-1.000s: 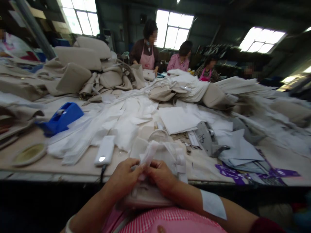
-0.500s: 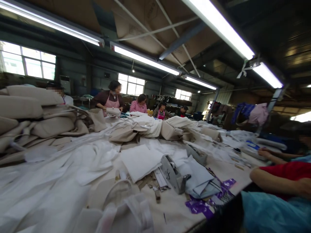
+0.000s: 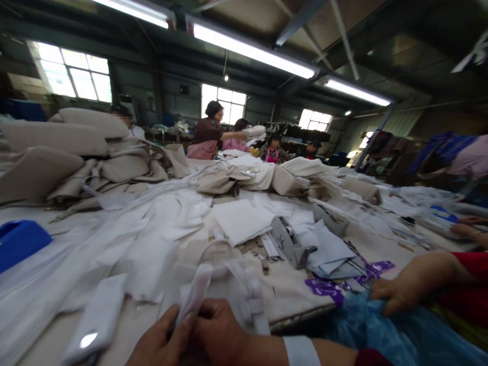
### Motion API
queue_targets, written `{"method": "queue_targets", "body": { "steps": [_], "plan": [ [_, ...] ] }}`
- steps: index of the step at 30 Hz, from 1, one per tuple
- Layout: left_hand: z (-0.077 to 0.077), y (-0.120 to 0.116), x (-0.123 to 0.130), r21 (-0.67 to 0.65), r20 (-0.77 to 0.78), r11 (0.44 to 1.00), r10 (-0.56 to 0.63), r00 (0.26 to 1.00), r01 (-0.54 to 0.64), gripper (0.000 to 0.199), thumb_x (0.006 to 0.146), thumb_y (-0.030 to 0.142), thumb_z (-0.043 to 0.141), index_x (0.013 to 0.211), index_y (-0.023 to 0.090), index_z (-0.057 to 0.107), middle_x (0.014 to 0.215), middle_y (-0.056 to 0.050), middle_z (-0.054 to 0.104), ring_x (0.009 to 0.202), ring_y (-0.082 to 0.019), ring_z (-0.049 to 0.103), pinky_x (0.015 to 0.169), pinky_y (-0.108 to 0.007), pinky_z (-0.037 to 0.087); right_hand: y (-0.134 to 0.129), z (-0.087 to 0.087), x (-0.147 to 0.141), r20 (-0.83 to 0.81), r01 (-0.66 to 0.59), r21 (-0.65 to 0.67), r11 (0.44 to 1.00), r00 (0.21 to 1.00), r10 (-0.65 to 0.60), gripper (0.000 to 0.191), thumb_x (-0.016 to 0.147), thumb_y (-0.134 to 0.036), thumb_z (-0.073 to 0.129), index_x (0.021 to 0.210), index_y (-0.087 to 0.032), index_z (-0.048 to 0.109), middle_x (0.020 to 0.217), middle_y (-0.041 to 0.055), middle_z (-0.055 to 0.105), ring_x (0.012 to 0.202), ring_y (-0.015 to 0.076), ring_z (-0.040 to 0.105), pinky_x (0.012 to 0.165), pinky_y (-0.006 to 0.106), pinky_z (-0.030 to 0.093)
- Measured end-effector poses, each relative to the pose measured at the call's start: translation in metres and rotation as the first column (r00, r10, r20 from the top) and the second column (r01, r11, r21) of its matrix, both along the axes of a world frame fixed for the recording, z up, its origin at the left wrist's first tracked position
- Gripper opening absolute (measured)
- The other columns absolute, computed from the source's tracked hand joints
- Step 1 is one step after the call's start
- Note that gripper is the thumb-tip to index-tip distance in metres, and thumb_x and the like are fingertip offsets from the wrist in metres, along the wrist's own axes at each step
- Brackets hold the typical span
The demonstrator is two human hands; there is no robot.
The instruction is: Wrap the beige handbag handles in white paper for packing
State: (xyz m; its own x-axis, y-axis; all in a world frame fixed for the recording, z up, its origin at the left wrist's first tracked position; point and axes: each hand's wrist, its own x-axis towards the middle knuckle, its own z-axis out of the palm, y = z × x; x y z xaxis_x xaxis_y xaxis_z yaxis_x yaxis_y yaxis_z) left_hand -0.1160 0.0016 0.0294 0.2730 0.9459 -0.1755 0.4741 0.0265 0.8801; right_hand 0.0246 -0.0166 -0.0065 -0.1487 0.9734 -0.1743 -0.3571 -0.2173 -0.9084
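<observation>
Low in the head view, my left hand (image 3: 162,338) closes thumb and fingers on a pale, translucent white strip (image 3: 199,288) that stands up. My right hand (image 3: 223,328), a white band around its wrist, is pinched at the strip's right edge, close against my left fingers. Just behind the strip lies a translucent white bag-like piece (image 3: 238,284) with a strap. Left of my hands rests a flat white rectangular thing (image 3: 97,320) with a bright reflection. What is beneath my fingers is hidden.
Beyond are white sheets (image 3: 244,218), a grey tape dispenser (image 3: 290,244) and purple plastic (image 3: 328,290). Beige padded pieces (image 3: 53,137) are heaped left, near a blue container (image 3: 23,244). A co-worker's hand (image 3: 404,284) touches blue plastic (image 3: 366,315) at right. Several people work behind.
Both my hands have come into view, holding the strip. The view has turned left and downward, showing the blue container. The red-sleeved co-worker's hand has reached onto the blue plastic.
</observation>
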Motion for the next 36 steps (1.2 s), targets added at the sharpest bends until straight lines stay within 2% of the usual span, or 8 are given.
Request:
{"method": "queue_targets", "body": {
  "steps": [7,10,15,18,20,22,30,36],
  "plan": [
    [0.01,-0.008,0.006,-0.112,0.072,0.994,0.001,0.997,0.007,0.042,0.086,0.051,0.049,0.1,0.016,0.066,0.085,-0.005,0.071,0.083,-0.023,0.065,0.075,-0.029,0.05,-0.005,0.007,0.01,0.279,-0.089,0.131,0.987,0.959,0.049,0.028,0.082,-0.041,0.063,0.079,-0.013,0.067,0.063,-0.0017,0.056,0.057,0.0099,0.046,0.055,0.023,0.038],
    [0.006,-0.012,0.005,-0.127,0.095,0.992,0.021,0.995,-0.008,0.04,0.087,0.051,0.049,0.096,0.016,0.067,0.076,-0.002,0.067,0.073,-0.019,0.061,0.066,-0.025,0.046,-0.009,0.007,0.02,0.613,-0.232,0.314,0.921,0.79,-0.01,0.023,0.09,-0.029,0.05,0.081,-0.014,0.065,0.074,0.003,0.063,0.068,0.0137,0.053,0.066,0.026,0.043],
    [-0.004,-0.016,0.003,-0.207,0.121,0.978,0.038,0.992,-0.012,0.04,0.084,0.054,0.054,0.089,0.016,0.067,0.062,0.003,0.054,0.058,-0.014,0.05,0.052,-0.023,0.039,-0.012,0.029,0.051,0.872,-0.535,0.485,0.692,0.353,-0.339,0.025,0.094,-0.022,0.046,0.077,-0.014,0.063,0.071,0.0055,0.061,0.067,0.0158,0.053,0.067,0.029,0.043],
    [-0.001,-0.015,0.007,-0.173,0.067,0.985,-0.007,0.998,0.018,0.04,0.085,0.054,0.052,0.087,0.017,0.066,0.062,0.003,0.055,0.057,-0.015,0.05,0.053,-0.024,0.039,-0.004,0.055,0.066,0.76,-0.661,0.594,0.458,0.274,-0.59,0.017,0.093,-0.023,0.051,0.095,-0.015,0.065,0.094,0.0102,0.067,0.09,0.0212,0.058,0.082,0.035,0.044],
    [0.003,-0.015,0.01,-0.125,-0.042,0.992,-0.033,0.999,0.028,0.04,0.087,0.053,0.049,0.084,0.017,0.066,0.062,0.001,0.059,0.059,-0.017,0.052,0.056,-0.027,0.04,0.004,0.068,0.067,0.703,-0.791,0.548,0.272,0.259,-0.662,0.024,0.094,-0.021,0.052,0.116,-0.017,0.06,0.124,0.0105,0.061,0.12,0.0268,0.049,0.1,0.043,0.036],
    [0.007,-0.015,0.012,-0.073,-0.162,0.997,-0.039,0.986,0.028,0.04,0.088,0.052,0.047,0.081,0.017,0.066,0.067,-0.003,0.065,0.065,-0.021,0.057,0.062,-0.03,0.042,0.014,0.072,0.062,0.697,-0.878,0.446,0.177,0.216,-0.684,0.028,0.095,-0.017,0.048,0.122,-0.018,0.057,0.134,0.0079,0.056,0.135,0.0288,0.035,0.108,0.049,0.027],
    [-0.003,-0.008,0.008,-0.011,-0.216,0.984,-0.175,0.961,0.177,0.035,0.089,0.05,0.043,0.09,0.022,0.064,0.089,-0.005,0.072,0.093,-0.027,0.064,0.083,-0.033,0.047,0.042,0.047,0.049,0.807,-0.942,0.265,0.207,0.099,-0.582,0.022,0.095,-0.018,0.045,0.08,-0.017,0.06,0.082,0.0063,0.066,0.085,0.0219,0.053,0.09,0.044,0.036],
    [-0.004,-0.002,0.005,-0.051,-0.18,0.978,-0.206,0.962,0.2,0.041,0.087,0.055,0.047,0.099,0.023,0.069,0.095,-0.004,0.073,0.096,-0.027,0.064,0.088,-0.033,0.048,0.035,0.053,0.069,0.83,-0.923,0.322,0.211,0.168,-0.531,0.022,0.097,-0.021,0.044,0.107,-0.015,0.062,0.114,0.0099,0.066,0.119,0.0244,0.048,0.1,0.043,0.031]
  ]
}}
